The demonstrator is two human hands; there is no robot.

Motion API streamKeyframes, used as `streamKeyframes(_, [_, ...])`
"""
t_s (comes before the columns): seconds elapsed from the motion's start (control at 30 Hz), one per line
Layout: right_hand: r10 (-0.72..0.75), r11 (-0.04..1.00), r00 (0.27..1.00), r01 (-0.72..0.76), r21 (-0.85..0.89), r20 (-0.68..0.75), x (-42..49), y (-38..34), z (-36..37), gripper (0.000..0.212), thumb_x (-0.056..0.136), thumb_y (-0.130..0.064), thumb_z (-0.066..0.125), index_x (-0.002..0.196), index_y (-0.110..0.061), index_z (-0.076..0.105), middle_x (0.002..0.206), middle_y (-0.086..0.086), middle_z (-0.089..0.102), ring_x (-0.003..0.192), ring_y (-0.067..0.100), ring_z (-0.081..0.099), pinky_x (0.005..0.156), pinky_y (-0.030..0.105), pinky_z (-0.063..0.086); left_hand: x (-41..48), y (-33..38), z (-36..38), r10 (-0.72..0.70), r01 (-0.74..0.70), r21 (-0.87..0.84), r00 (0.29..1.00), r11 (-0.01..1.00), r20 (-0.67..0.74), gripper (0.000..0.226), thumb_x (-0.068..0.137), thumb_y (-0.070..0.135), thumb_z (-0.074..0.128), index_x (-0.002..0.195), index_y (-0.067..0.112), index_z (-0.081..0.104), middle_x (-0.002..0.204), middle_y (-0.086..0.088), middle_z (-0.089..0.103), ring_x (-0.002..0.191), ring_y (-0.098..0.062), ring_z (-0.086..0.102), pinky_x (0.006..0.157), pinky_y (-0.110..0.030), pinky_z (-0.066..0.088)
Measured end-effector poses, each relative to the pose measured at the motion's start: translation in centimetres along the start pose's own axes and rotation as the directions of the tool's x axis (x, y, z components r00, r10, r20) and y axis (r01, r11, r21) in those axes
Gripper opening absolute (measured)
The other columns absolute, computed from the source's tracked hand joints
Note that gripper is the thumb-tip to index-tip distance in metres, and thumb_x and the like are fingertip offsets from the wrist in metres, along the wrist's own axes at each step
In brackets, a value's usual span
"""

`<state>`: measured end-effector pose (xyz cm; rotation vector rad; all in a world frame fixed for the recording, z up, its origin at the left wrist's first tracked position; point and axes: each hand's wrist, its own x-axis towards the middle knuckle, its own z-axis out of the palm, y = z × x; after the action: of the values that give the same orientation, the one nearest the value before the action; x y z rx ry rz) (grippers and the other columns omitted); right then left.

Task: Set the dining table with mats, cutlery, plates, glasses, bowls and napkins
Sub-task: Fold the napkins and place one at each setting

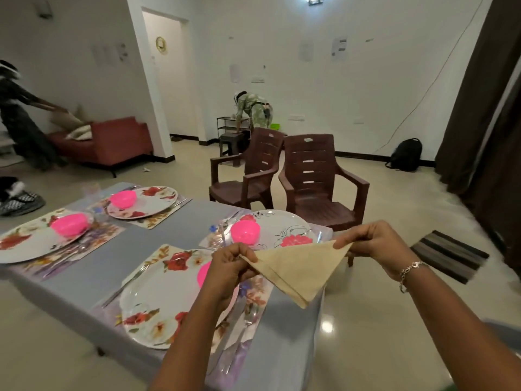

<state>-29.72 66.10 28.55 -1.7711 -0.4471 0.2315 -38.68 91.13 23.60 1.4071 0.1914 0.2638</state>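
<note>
Plainly the beige napkin [298, 270] is off the table, held in the air as a folded triangle; its long edge runs left to right between the two hands, and its point hangs down toward the near side. The left hand [229, 268] pinches the left corner between thumb and curled fingers; the right hand [369, 244] pinches the right corner the same way; neither has hold of anything else. The left corner hangs over the near floral plate [158, 294] and the hand hides part of its pink bowl [203, 273]; the right corner appears to hang past the right edge of the grey table [135, 235], over the floor. So the nearest setting lies below and to the left of the napkin, and the left hand is the nearer one; I judge the coming move to be a carry leftward and down, onto that plate or beside the cutlery [245, 314] on its floral mat [166, 253]; no napkin shows at any of the four settings.
</note>
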Motion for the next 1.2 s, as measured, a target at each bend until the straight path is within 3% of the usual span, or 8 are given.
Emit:
streamKeyframes(0.13, [-0.076,0.991,0.997,0.079,-0.11,0.033,0.4,-0.8,1.5,0.028,0.079,0.014,0.056,0.07,-0.006,0.073,0.079,-0.005,0.073,0.078,0.007,0.07,0.061,0.014,0.053,-0.4,0.6,-1.4,0.002,-0.002,0.002,1.0,1.0,-0.021,0.033,0.088,-0.017,0.042,0.067,0.001,0.059,0.065,-0.008,0.059,0.052,-0.009,0.059,0.048,-0.016,0.05])
streamKeyframes(0.27, [-0.113,0.983,0.994,0.113,-0.147,0.011,0.6,-1.3,2.3,0.027,0.08,0.015,0.055,0.075,-0.005,0.072,0.083,0.0,0.072,0.077,0.003,0.068,0.062,0.013,0.053,-0.1,1.0,-2.2,0.054,-0.055,-0.03,0.997,0.998,-0.05,0.023,0.085,-0.016,0.049,0.08,0.001,0.063,0.074,-0.007,0.067,0.065,-0.015,0.067,0.055,-0.021,0.055])
streamKeyframes(0.6, [0.009,0.996,0.999,-0.004,0.087,-0.052,0.4,0.3,3.7,0.025,0.083,0.016,0.051,0.076,-0.001,0.068,0.071,0.006,0.069,0.064,0.014,0.067,0.055,0.018,0.054,-0.3,0.3,-3.1,-0.075,0.072,-0.058,0.996,0.996,-0.04,0.022,0.088,-0.012,0.049,0.079,0.002,0.064,0.076,-0.011,0.068,0.068,-0.02,0.068,0.061,-0.028,0.059])
streamKeyframes(0.73, [-0.061,0.998,0.997,0.062,0.015,-0.056,0.2,0.7,3.7,0.035,0.079,0.018,0.054,0.061,-0.007,0.07,0.067,0.004,0.069,0.069,0.015,0.068,0.059,0.019,0.055,-0.4,0.1,-3.0,-0.117,0.112,-0.066,0.99,0.991,-0.077,0.031,0.087,-0.018,0.043,0.067,0.0,0.058,0.075,-0.014,0.065,0.066,-0.021,0.067,0.049,-0.019,0.055])
streamKeyframes(0.83, [-0.149,0.98,0.989,0.144,-0.14,-0.021,0.2,0.8,3.8,0.042,0.077,0.02,0.055,0.063,-0.016,0.073,0.078,0.006,0.07,0.076,0.013,0.067,0.064,0.017,0.055,-0.4,0.1,-3.1,-0.113,0.107,-0.086,0.991,0.991,-0.067,0.029,0.087,-0.017,0.042,0.071,-0.001,0.061,0.079,-0.013,0.066,0.068,-0.019,0.068,0.054,-0.021,0.057])
streamKeyframes(1.0, [-0.224,0.936,0.975,0.214,-0.279,-0.002,0.0,0.9,3.9,0.053,0.078,0.018,0.057,0.062,-0.029,0.074,0.087,0.003,0.067,0.086,0.014,0.063,0.073,0.015,0.055,-0.3,-0.1,-3.0,-0.062,0.048,-0.127,0.993,0.991,-0.105,0.015,0.087,-0.002,0.05,0.085,-0.006,0.065,0.085,-0.016,0.066,0.083,-0.026,0.067,0.073,-0.036,0.057])
streamKeyframes(1.1, [-0.192,0.942,0.981,0.186,-0.28,0.007,-0.3,1.0,4.0,0.063,0.08,0.02,0.052,0.056,-0.035,0.073,0.086,0.002,0.067,0.086,0.015,0.062,0.075,0.019,0.056,-0.3,-0.2,-2.8,0.031,-0.032,-0.004,0.99,0.999,-0.139,0.009,0.086,-0.003,0.057,0.091,-0.002,0.065,0.085,-0.014,0.066,0.083,-0.026,0.066,0.068,-0.029,0.058])
streamKeyframes(1.2, [-0.169,0.922,0.982,0.13,-0.364,-0.079,-0.5,1.5,4.5,0.059,0.08,0.021,0.045,0.062,-0.03,0.071,0.088,0.0,0.068,0.088,0.012,0.062,0.077,0.023,0.052,-0.3,-0.3,-2.7,0.194,-0.168,0.166,0.969,0.972,-0.154,0.022,0.083,-0.007,0.06,0.096,0.01,0.065,0.092,-0.007,0.066,0.087,-0.021,0.065,0.071,-0.026,0.058])
